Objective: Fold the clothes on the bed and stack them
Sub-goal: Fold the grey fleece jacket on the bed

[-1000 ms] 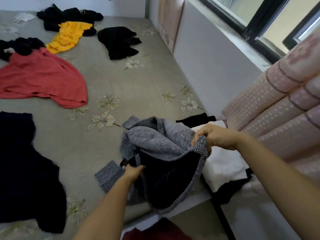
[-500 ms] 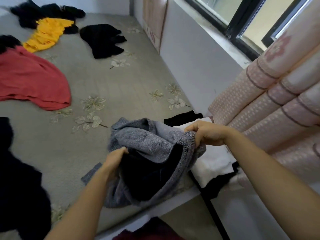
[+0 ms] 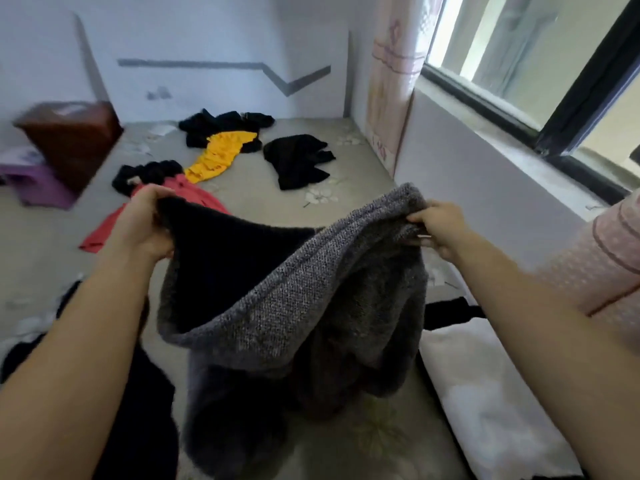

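While the grey knit (image 3: 311,306) hangs above the bed (image 3: 242,195) | left hand (image 3: 145,226) pinches its dark edge, right hand (image 3: 440,230) grips the grey edge | likely soft, heavy, stretchy: hold at the shoulder seams, not mid-fabric

I see a gray bed (image 3: 242,199) with flower prints. On it lie a red cloth (image 3: 194,199), a yellow cloth (image 3: 218,155), some black clothes (image 3: 298,161), and a white cloth (image 3: 485,393) near the right edge.
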The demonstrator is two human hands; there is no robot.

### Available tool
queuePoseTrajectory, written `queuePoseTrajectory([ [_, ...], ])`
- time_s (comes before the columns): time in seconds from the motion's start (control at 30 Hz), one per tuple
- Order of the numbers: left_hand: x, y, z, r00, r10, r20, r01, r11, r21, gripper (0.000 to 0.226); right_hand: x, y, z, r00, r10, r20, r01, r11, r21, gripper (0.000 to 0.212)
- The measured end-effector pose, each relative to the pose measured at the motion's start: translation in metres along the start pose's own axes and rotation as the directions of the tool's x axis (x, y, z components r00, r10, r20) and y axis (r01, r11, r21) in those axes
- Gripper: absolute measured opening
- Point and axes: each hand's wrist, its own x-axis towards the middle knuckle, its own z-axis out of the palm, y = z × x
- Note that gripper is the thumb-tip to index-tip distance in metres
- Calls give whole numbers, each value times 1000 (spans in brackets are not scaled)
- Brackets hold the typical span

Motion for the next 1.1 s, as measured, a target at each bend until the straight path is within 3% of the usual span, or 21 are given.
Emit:
queuePoseTrajectory([
  [0.13,22,50,24,991,136,-3,-136,987,-80,21,31,-28,49,969,-223,-109,221,975,-36,27],
  [0.23,22,99,40,953,302,-7,-302,951,-68,25,39,-72,63,904,-384,-187,398,916,42,23],
  [0.33,3,137,47,886,456,91,-444,888,-121,37,32,-117,55,841,-480,-248,527,831,179,14],
  [0.43,-15,145,30,835,526,160,-484,841,-241,12,11,-133,42,835,-493,-246,548,786,286,11],
  [0.53,-23,126,-4,874,446,194,-416,892,-178,42,-7,-110,28,871,-469,-147,491,823,287,9],
  [0.63,-40,78,-28,922,348,170,-358,933,31,30,-16,-66,20,917,-395,-58,400,904,150,7],
  [0.77,-67,1,-48,974,210,86,-220,967,126,40,-27,8,14,961,-257,99,263,963,-55,21],
  [0.87,-73,-72,-75,983,170,-68,-106,830,548,20,-36,94,14,972,10,236,70,943,-326,11],
  [0.9,-76,-99,-85,983,153,-102,-49,751,658,17,-40,126,14,958,108,266,23,895,-445,2],
  [0.93,-80,-129,-97,982,114,-150,32,682,731,27,-45,156,14,939,206,277,-14,824,-566,9],
  [1.0,-91,-183,-118,966,-3,-257,206,609,766,39,-64,205,16,899,343,274,-54,707,-705,15],
  [1.1,-107,-238,-135,883,-267,-387,469,567,678,29,-98,248,19,870,422,254,-112,673,-731,19],
])
